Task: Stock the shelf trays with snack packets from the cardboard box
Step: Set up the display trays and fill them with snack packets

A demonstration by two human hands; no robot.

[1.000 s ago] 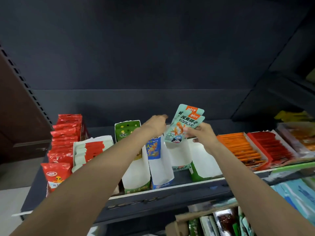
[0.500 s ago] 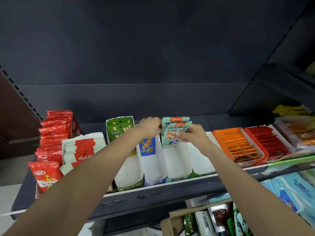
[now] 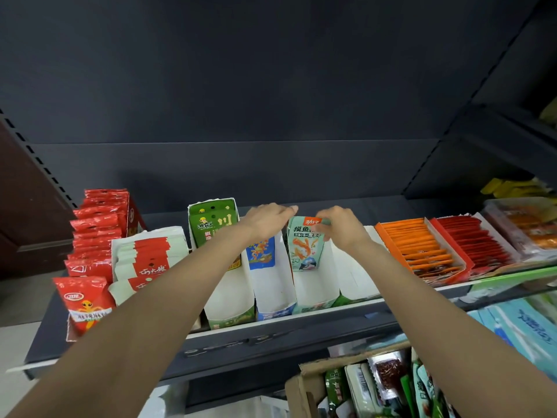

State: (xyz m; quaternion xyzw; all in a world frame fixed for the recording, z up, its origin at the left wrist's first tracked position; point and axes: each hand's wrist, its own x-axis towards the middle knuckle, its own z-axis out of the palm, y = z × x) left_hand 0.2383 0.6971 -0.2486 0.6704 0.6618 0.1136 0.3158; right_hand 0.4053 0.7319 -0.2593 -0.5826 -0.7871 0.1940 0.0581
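Along the dark shelf (image 3: 211,351), a row of open trays runs from side to side, and both arms reach up to one near the middle. The right hand (image 3: 339,229) pinches the top edge of a pale green snack packet (image 3: 306,244), fingers curled round it, and stands it upright at the back of the teal-fronted tray (image 3: 315,292). The left hand (image 3: 266,220) rests just left of that packet, over the back of the blue-fronted tray (image 3: 272,294); whether its fingers grip anything cannot be told.

Judging the progress: the teal-fronted tray holds only what the right hand holds, with its white floor bare in front. The blue-fronted tray, left of it, shows packets only at its back, and the green-fronted tray (image 3: 227,312) further left looks similar. The white tray (image 3: 358,279) to the right appears unfilled. The orange tray (image 3: 419,248) and the red tray (image 3: 476,245) beyond are packed full.

Below the shelf, the cardboard box (image 3: 310,384) still holds many packets, so much stocking appears to remain.
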